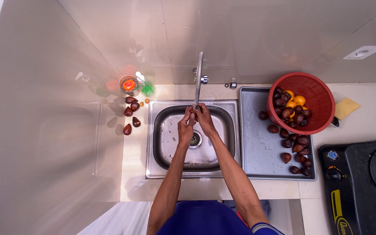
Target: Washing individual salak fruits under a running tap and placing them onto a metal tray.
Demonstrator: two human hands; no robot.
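Step in hand: rinsing 1 fruit. Left hand [185,124] and right hand [204,117] meet under the tap [199,80] over the sink [162,130]. The fingers of both hands close together on a small dark fruit [193,114], mostly hidden. 5 fruits [131,114] lie on the desk [131,174] at left; more lie on the tray [257,148] and in the red basket [316,93]. Next move calls for a firm grip on the wet fruit.

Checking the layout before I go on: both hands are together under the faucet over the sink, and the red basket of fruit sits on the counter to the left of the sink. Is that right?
Not quite. The head view shows the red basket to the right of the sink, on the grey tray. The left hand and right hand do meet under the faucet.
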